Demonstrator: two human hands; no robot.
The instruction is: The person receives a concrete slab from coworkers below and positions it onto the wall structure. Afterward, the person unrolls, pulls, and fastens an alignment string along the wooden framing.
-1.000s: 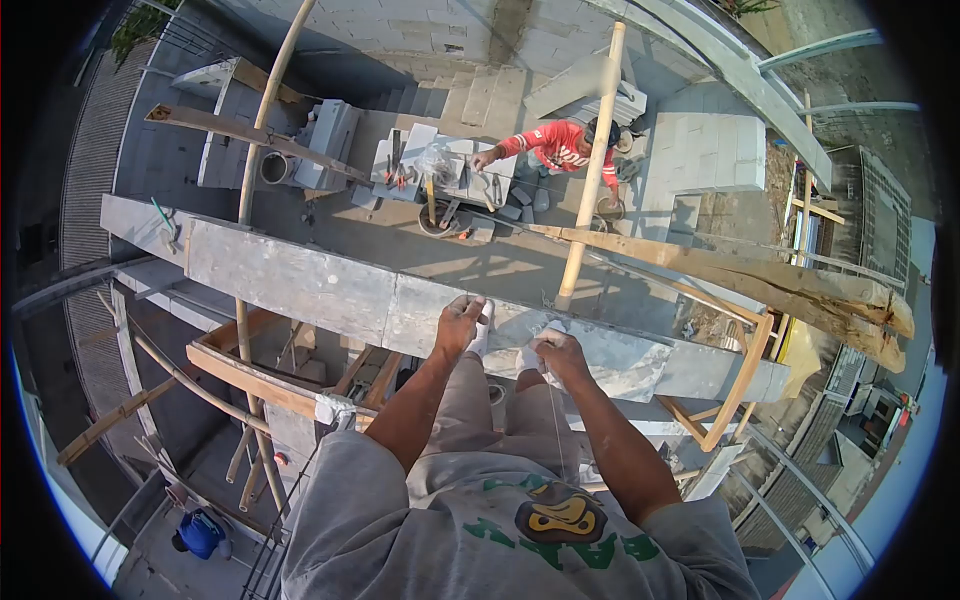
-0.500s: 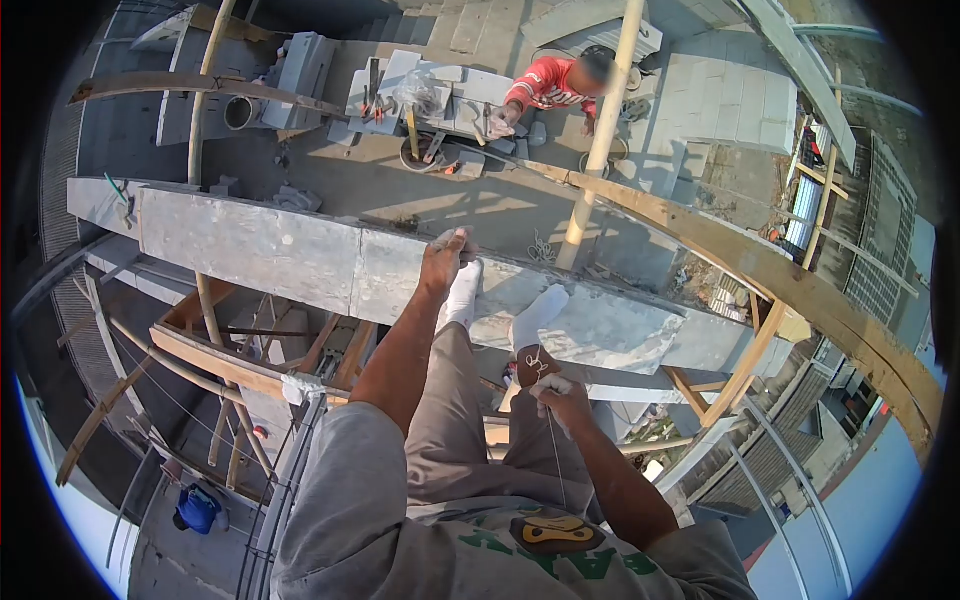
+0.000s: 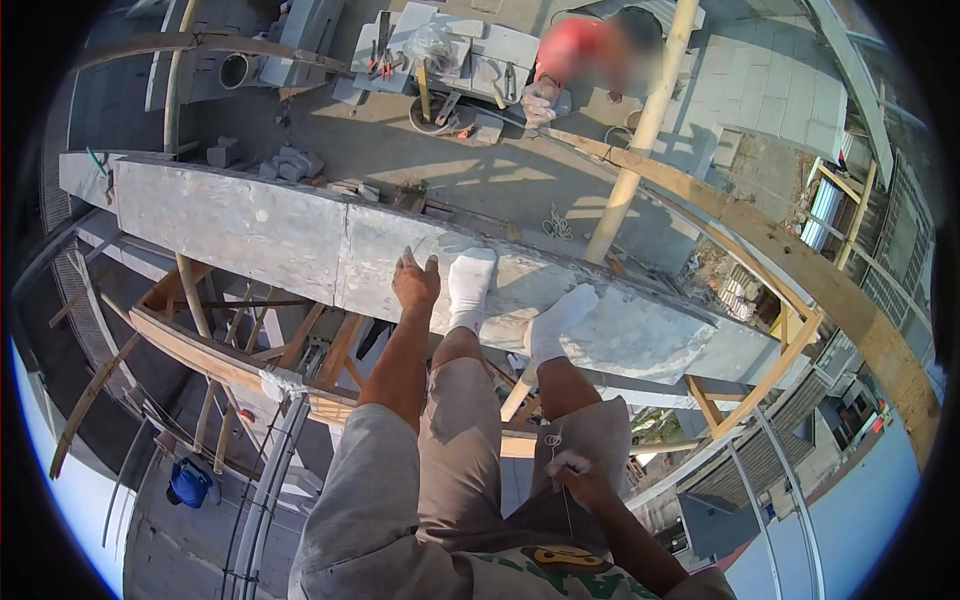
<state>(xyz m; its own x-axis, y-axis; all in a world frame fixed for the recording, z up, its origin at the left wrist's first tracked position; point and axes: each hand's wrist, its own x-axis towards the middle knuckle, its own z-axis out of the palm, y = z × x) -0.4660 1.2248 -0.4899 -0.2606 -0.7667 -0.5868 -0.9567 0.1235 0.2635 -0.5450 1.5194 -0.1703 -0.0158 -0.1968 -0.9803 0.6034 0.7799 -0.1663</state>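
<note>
My left hand (image 3: 415, 283) is over the pale concrete beam (image 3: 240, 225), beside my left foot in a white sock (image 3: 470, 283), with its fingers spread and nothing in it. Whether it touches the beam is hard to tell. My right foot in a white sock (image 3: 560, 320) rests on the same beam. Near my right thigh, my right hand (image 3: 575, 472) is closed on a thin string (image 3: 553, 440); a small looped tangle of it sticks out above the fingers and a strand hangs below.
Bamboo poles (image 3: 640, 150) and a curved timber (image 3: 800, 265) cross the view. Below, a person in red (image 3: 575, 55) works beside blocks and tools, with a bucket (image 3: 430, 118) nearby. Another person in blue (image 3: 190, 483) is at lower left. Wooden framing (image 3: 215, 358) lies under the beam.
My left hand has moved left and down from beyond my left foot, and its fingers have opened. My right hand has dropped closer to my body, still with the string. The view has shifted slightly.
</note>
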